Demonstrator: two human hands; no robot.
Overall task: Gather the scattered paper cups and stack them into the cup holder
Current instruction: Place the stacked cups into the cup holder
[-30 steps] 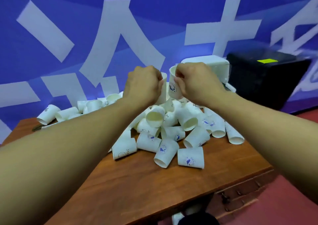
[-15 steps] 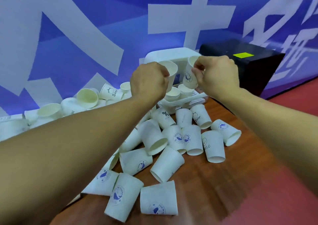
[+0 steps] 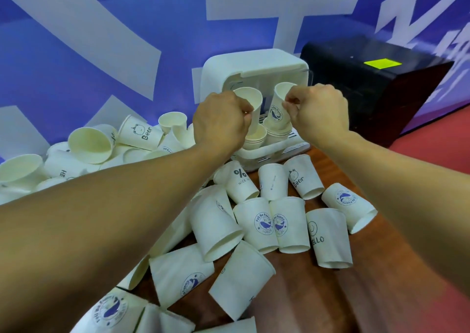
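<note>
Setting: a brown wooden table (image 3: 318, 294) stands against a blue wall (image 3: 76, 52) with big white characters; a black box (image 3: 376, 83) sits beyond the right hand.
Left hand (image 3: 218, 121): fingers curled, pinching the wall of a plain cup (image 3: 250, 101) near its rim, mouth up and slightly tilted.
Right hand (image 3: 318, 114): fingers curled, pinching the rim of a whale-printed cup (image 3: 278, 108), mouth up and leaning left.
Cup holder (image 3: 254, 63): white, just beyond and below both grips; its tray carries a left stack (image 3: 255, 136) and a right stack (image 3: 276, 132).
Held cups: each hangs above one stack. The printed cup's base is at the right stack's mouth; whether it has entered cannot be told.
Loose cups (image 3: 264, 220): many lie on their sides, nearer the person than the grips, under both forearms and away to the left of the left hand.
Handling: thin paper, probably very light and easily crushed, so a gentle pinch at the stiffer rolled rim suits best. The tapered walls should nest readily if each cup drops in upright; a tilted one may catch on the rim below.
</note>
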